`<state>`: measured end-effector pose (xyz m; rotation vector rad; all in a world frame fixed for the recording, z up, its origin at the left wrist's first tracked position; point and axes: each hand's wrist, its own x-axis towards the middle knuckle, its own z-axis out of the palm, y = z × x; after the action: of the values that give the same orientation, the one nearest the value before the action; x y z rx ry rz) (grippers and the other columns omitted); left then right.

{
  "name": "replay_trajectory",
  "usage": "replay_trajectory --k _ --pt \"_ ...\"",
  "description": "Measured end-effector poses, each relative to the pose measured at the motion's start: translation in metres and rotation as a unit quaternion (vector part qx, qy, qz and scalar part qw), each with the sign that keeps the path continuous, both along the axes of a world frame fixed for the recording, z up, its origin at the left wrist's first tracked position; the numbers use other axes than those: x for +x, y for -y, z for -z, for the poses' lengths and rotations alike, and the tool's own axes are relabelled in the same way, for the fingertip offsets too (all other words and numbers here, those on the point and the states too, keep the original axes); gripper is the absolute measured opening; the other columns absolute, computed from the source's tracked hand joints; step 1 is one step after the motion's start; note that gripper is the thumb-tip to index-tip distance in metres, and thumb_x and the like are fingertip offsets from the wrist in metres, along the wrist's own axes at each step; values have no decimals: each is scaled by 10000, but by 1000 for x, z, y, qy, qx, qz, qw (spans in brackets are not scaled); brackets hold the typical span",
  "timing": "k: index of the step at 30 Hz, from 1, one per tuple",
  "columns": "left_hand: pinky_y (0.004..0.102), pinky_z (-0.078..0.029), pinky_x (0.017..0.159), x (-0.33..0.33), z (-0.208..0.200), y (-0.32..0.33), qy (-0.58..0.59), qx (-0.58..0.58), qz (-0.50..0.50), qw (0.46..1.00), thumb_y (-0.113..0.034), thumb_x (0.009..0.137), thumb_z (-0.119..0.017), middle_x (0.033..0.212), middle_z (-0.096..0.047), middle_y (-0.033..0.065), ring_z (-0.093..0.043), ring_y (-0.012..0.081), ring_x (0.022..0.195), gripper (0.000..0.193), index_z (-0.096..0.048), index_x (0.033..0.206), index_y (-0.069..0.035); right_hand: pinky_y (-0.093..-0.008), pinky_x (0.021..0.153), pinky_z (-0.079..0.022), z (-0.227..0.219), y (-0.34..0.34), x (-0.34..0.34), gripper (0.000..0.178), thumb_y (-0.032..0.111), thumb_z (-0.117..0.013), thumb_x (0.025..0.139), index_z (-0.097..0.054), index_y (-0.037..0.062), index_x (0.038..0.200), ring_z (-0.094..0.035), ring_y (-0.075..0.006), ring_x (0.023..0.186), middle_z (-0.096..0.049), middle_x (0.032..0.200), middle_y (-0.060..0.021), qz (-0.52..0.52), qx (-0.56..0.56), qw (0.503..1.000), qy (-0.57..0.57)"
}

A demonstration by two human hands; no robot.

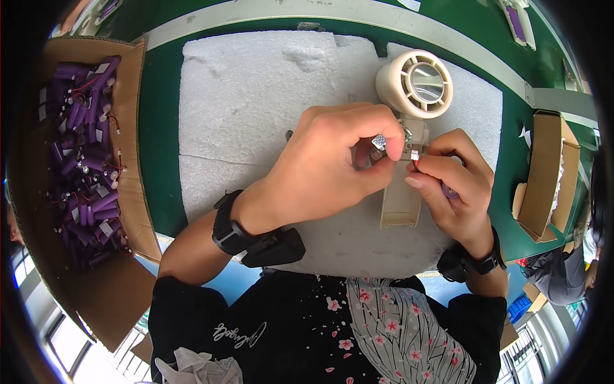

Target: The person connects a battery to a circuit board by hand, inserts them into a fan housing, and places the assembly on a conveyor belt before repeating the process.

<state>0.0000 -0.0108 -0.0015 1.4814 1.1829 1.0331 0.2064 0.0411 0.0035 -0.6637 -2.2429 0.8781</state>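
A cream handheld fan (414,83) lies on the white foam sheet, its round ringed head at the far end and its open handle shell (401,201) pointing toward me. My left hand (332,157) is closed, with thumb and forefinger pinched beside a small circuit board (408,134) below the fan head. A small silvery piece (378,141) shows inside its curled fingers; its kind is unclear. In my right hand (457,185) is a purple battery cell (450,189), mostly hidden by the fingers. Its white plug (415,155) on a red wire is pinched at the fingertips, close to the board.
At the left stands a large cardboard box (137,153) of purple battery cells with wires. A smaller cardboard box (540,179) with white pieces is on the right. The foam sheet (243,96) rests on a green table (160,128). Another fan shell part (517,24) lies at the far right.
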Motion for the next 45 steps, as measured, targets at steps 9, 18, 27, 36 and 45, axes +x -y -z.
replay_trajectory --k 9,18,27,36,45 --pt "248 -520 742 -12 -5 -5 105 -39 52 992 106 772 -678 921 -628 39 -623 112 825 234 -620 966 -12 -259 575 -419 -4 -2 0 183 80 -750 773 -693 24 938 -534 -187 682 -548 841 -108 -22 -8 998 55" --pt "249 -553 791 -16 -8 -8 138 -102 80 982 120 787 -687 999 -655 68 -660 131 893 302 -637 1064 10 -267 566 -407 -6 0 -3 179 75 -745 783 -699 25 949 -527 -175 664 -544 820 -97 -4 -23 997 68" --pt "231 -555 757 -17 -10 -11 144 -150 77 975 108 781 -707 933 -672 73 -666 125 858 311 -645 1071 11 -263 566 -410 -4 2 -6 159 48 -753 763 -684 14 903 -530 -172 656 -549 818 -89 19 -28 997 75" --pt "225 -546 745 -19 -8 -12 157 -142 71 975 85 770 -720 937 -682 75 -660 113 827 328 -652 1079 0 -274 489 -390 0 1 -7 171 21 -789 706 -700 34 852 -513 -165 574 -545 761 -72 -12 -20 999 37" --pt "230 -548 768 -21 -10 -14 194 -164 81 964 127 769 -699 978 -669 80 -646 115 873 365 -634 1107 6 -268 547 -389 -7 3 -5 149 20 -751 731 -683 30 863 -516 -173 629 -532 808 -74 -16 -55 994 89"
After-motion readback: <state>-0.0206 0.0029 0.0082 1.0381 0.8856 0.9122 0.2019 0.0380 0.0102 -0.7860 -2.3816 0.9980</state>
